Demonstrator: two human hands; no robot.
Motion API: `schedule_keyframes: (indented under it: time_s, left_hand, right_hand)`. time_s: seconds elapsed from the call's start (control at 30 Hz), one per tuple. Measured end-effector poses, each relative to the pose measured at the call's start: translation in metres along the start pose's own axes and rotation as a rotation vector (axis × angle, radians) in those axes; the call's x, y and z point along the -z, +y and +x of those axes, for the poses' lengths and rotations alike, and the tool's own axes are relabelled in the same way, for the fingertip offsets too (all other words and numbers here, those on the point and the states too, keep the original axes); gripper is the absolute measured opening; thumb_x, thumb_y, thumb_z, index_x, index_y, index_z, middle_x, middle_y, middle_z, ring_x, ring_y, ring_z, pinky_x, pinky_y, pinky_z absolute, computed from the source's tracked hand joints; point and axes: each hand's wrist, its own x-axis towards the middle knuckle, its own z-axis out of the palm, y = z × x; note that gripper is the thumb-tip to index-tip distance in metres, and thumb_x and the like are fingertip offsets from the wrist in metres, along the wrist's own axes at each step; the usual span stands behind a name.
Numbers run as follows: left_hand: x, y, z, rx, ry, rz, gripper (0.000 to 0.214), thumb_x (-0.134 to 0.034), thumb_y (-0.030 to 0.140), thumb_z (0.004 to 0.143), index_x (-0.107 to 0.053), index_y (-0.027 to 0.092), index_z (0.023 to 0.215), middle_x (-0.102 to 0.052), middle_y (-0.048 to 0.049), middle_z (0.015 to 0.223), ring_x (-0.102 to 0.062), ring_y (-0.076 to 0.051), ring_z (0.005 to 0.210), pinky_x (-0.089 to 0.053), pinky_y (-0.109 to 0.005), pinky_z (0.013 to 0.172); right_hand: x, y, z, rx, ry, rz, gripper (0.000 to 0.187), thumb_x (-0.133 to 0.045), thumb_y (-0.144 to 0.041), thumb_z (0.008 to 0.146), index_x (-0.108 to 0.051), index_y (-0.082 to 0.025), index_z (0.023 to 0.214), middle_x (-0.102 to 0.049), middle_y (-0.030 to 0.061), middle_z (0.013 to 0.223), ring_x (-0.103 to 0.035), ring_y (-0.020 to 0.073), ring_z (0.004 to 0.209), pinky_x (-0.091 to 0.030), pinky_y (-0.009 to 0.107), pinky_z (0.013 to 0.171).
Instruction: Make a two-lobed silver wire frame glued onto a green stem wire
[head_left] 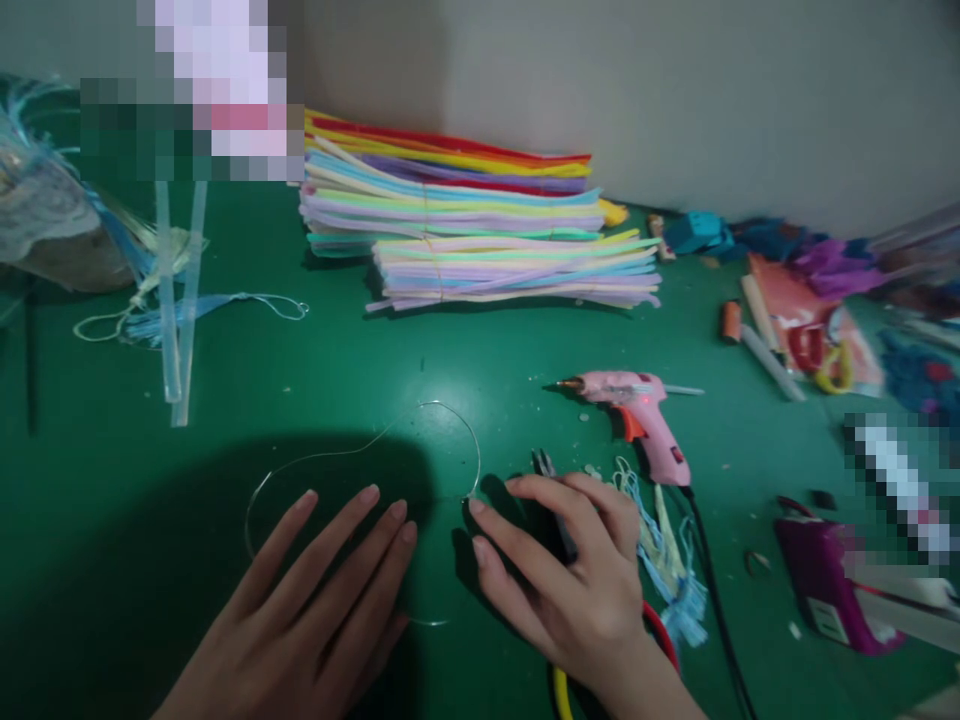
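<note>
A thin clear wire or thread (pixel 363 450) lies in a loose curve on the green table. My left hand (pixel 315 590) rests flat over its lower part, fingers stretched out and nothing held. A short end of the strand shows beyond that thumb. My right hand (pixel 574 565) is bent above the table with its fingers apart. Its index fingertip touches or nearly touches a small dark spot at the strand's right end, too small to name. Beneath this hand lie pliers (pixel 543 464) with red and yellow handles, mostly hidden.
A pink glue gun (pixel 637 400) lies on the right, its black cord (pixel 712 580) running toward me. Bundled pipe cleaners (pixel 480 220) are stacked at the back. Glue sticks (pixel 169 330) and blue tassels (pixel 187 312) lie left; scissors (pixel 834 368) and a purple box (pixel 825 590) right.
</note>
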Motion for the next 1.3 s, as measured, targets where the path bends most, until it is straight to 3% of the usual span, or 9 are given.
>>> schedule_keyframes:
  time_s: [0.47, 0.6, 0.73, 0.87, 1.13, 1.3]
  left_hand:
    - [0.001, 0.001, 0.001, 0.007, 0.008, -0.005, 0.044, -0.061, 0.032, 0.095, -0.059, 0.013, 0.134, -0.063, -0.0071, 0.138, -0.049, -0.028, 0.136, -0.021, -0.051, 0.123]
    - [0.002, 0.001, 0.003, 0.020, 0.005, -0.028, 0.043, -0.062, 0.031, 0.094, -0.060, 0.013, 0.133, -0.063, -0.0065, 0.138, -0.050, -0.027, 0.135, -0.020, -0.050, 0.123]
    - [0.002, 0.001, 0.004, 0.023, 0.000, -0.026, 0.042, -0.061, 0.033, 0.095, -0.060, 0.013, 0.132, -0.064, -0.0064, 0.137, -0.049, -0.027, 0.136, -0.020, -0.049, 0.124]
    - [0.002, 0.000, 0.004, 0.029, 0.007, -0.041, 0.043, -0.062, 0.034, 0.094, -0.061, 0.014, 0.132, -0.064, -0.0059, 0.136, -0.050, -0.027, 0.135, -0.020, -0.049, 0.123]
    - [0.003, 0.001, 0.003, 0.040, 0.019, -0.041, 0.040, -0.061, 0.031, 0.094, -0.061, 0.013, 0.131, -0.066, -0.0068, 0.134, -0.050, -0.027, 0.135, -0.023, -0.050, 0.123]
    - [0.002, 0.000, 0.003, 0.028, 0.009, -0.036, 0.043, -0.063, 0.031, 0.093, -0.059, 0.014, 0.133, -0.064, -0.0065, 0.137, -0.049, -0.027, 0.136, -0.022, -0.049, 0.123]
  right_hand:
    - [-0.002, 0.001, 0.004, -0.039, -0.015, 0.002, 0.027, -0.072, -0.018, 0.083, -0.075, -0.020, 0.109, -0.064, 0.0099, 0.108, -0.056, 0.0270, 0.101, -0.043, 0.046, 0.093]
    - [0.000, 0.001, 0.007, -0.055, -0.040, 0.045, 0.021, -0.070, -0.016, 0.084, -0.073, -0.018, 0.105, -0.064, 0.0101, 0.107, -0.057, 0.0250, 0.099, -0.042, 0.046, 0.094]
    - [0.002, 0.003, 0.008, -0.133, 0.036, 0.112, 0.014, -0.070, -0.009, 0.083, -0.069, -0.018, 0.094, -0.066, 0.0070, 0.098, -0.058, 0.0216, 0.095, -0.046, 0.042, 0.089]
    - [0.003, 0.006, 0.010, -0.110, 0.026, 0.170, 0.020, -0.071, -0.004, 0.082, -0.070, -0.021, 0.093, -0.071, 0.0017, 0.088, -0.058, 0.0189, 0.088, -0.048, 0.037, 0.085]
    - [-0.003, 0.005, 0.005, -0.064, -0.113, 0.134, 0.026, -0.072, -0.013, 0.084, -0.073, -0.020, 0.109, -0.070, 0.0076, 0.110, -0.056, 0.0261, 0.102, -0.046, 0.047, 0.093]
    - [0.001, 0.002, 0.007, -0.027, -0.059, 0.108, 0.020, -0.072, -0.016, 0.084, -0.074, -0.018, 0.104, -0.066, 0.0088, 0.111, -0.057, 0.0249, 0.102, -0.044, 0.046, 0.093]
